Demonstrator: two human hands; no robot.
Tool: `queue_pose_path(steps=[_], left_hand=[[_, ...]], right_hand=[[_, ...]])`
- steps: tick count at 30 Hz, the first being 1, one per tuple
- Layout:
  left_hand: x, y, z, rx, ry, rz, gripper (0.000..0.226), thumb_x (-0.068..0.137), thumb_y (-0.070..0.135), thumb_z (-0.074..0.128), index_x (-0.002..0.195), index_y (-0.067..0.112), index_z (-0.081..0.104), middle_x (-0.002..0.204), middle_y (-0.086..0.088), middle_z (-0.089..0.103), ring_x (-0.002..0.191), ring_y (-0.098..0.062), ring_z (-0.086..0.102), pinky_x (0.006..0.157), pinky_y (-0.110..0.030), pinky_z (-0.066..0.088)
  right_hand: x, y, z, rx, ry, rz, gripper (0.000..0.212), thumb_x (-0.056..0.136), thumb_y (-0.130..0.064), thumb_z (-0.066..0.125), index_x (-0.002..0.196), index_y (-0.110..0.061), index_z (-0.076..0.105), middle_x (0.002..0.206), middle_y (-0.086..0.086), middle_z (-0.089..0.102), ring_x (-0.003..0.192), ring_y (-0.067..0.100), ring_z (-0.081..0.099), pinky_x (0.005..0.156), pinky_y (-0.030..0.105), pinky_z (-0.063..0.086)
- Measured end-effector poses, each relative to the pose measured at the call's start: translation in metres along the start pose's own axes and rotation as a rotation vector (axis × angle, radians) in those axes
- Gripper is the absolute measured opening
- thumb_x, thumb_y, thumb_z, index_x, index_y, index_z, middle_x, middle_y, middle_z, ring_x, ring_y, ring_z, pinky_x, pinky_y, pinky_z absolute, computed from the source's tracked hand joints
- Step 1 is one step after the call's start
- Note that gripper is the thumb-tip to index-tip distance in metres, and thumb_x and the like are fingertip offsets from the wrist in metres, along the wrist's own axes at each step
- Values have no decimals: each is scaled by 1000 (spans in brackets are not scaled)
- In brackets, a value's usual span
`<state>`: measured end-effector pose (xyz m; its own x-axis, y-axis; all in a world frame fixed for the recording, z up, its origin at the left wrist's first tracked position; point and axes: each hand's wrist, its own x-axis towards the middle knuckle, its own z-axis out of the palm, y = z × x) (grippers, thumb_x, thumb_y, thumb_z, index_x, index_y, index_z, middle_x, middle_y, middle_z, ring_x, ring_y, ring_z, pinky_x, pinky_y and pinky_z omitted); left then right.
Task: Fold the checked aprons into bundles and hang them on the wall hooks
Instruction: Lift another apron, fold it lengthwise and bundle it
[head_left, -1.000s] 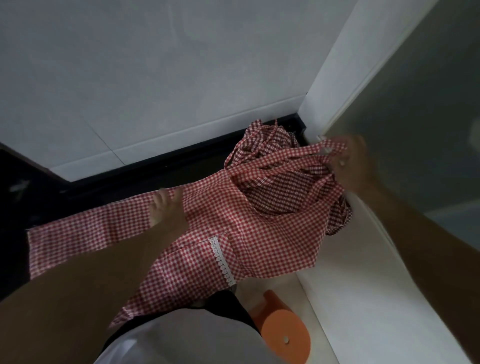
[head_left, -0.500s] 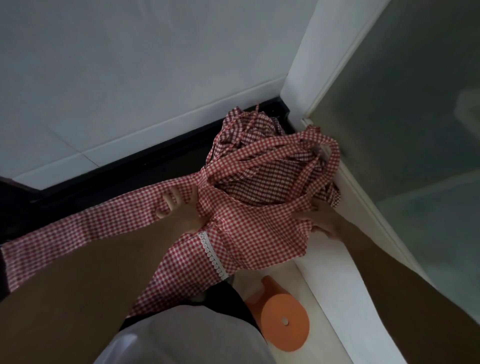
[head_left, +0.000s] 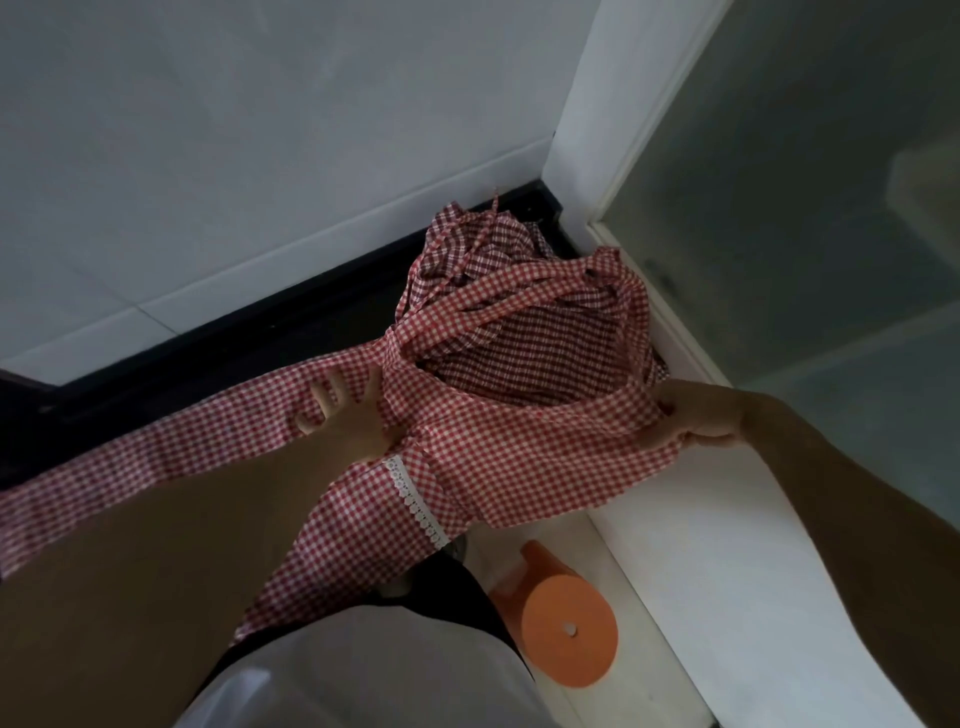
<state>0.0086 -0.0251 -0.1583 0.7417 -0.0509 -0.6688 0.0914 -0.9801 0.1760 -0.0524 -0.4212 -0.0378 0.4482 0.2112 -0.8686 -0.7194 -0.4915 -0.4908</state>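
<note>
Left hand (head_left: 347, 415): flat, fingers spread and straight, pressing down on the apron (head_left: 498, 447) near its middle, just left of the lace strip (head_left: 415, 501). Right hand (head_left: 696, 415): fingers curled, pinching the apron's right edge and holding it lifted, beside the white ledge (head_left: 727, 545).

Apron long axis runs left to right, roughly parallel to the black counter (head_left: 218, 358) it lies on. Its left end is a flat band trailing off toward the frame's left edge; its right end is at the right hand. A lower flap hangs off the counter's front edge toward the person's body. Fabric is red-and-white small check with one white lace strip, slightly wrinkled where pressed. A check strap (head_left: 498, 296) arcs from a gathered point just right of the left hand, up and over to the far right corner.

Behind the apron, at the counter's far right corner, sits a heap of more checked cloth (head_left: 483, 244), darker in shade, bunched and partly ringed by the strap. How many pieces are in it cannot be told.

Below the counter, on the floor, is an orange stool (head_left: 569, 631).
</note>
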Motion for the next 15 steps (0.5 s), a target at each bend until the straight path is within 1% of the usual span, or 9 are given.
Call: queue_pose_path(steps=[2,5,6,8,10,12,13,14,15], left_hand=[[-4,0,-1,-12,-6,-2,102,88,63,59,156,36,-12,164,-17,-10,150,-43,2,118,-57,12],[-9,1,-2,11,4,2,101,88,66,56,156,36,-13,164,-16,-13,150,-42,-2,119,-57,10],[-8,1,-3,22,-7,-5,102,87,68,56,155,37,-15,163,-16,-17,150,-43,-6,119,-59,8],[-6,2,-6,31,-63,-57,107,82,76,54,151,43,-21,160,-14,-30,148,-43,-17,116,-66,2],[-4,2,-8,35,-100,-92,109,78,80,53,149,46,-24,156,-12,-37,146,-43,-23,113,-71,0],[-3,2,-8,35,-107,-87,107,80,79,52,149,46,-23,156,-12,-38,146,-43,-24,114,-72,1],[-4,2,-8,32,-106,-82,105,82,77,51,150,45,-22,156,-12,-37,146,-43,-24,114,-72,1],[-5,2,-9,33,-103,-79,104,83,76,52,150,45,-22,156,-12,-37,146,-43,-24,114,-72,2],[-5,2,-8,37,-101,-79,104,83,76,52,150,45,-22,157,-12,-37,146,-43,-24,114,-72,2]], right_hand=[[1,0,4,-121,22,75,41,81,3,71,110,-23,61,122,0,62,108,17,59,92,30,50],[4,2,5,-178,53,104,31,82,2,72,104,-19,65,118,5,65,105,20,61,98,35,49],[4,3,1,-169,121,72,28,81,0,74,101,-19,68,113,3,67,101,20,62,95,36,50],[1,4,-10,-185,350,-39,24,76,-5,81,97,-14,75,104,0,70,91,17,64,90,36,51],[1,12,-19,-228,637,-99,31,70,-8,87,100,-5,77,101,3,69,84,12,62,85,26,47],[7,26,-18,-261,846,-183,32,67,-1,89,95,5,73,101,16,71,86,21,62,70,14,43],[12,34,-14,-256,908,-215,35,66,3,89,96,6,70,103,23,70,90,26,64,67,15,42],[18,41,-9,-190,943,-247,44,65,5,88,103,6,66,107,25,67,96,32,65,70,19,43],[23,46,-4,-47,937,-270,57,66,8,86,116,4,59,114,22,63,101,34,64,74,27,47]])
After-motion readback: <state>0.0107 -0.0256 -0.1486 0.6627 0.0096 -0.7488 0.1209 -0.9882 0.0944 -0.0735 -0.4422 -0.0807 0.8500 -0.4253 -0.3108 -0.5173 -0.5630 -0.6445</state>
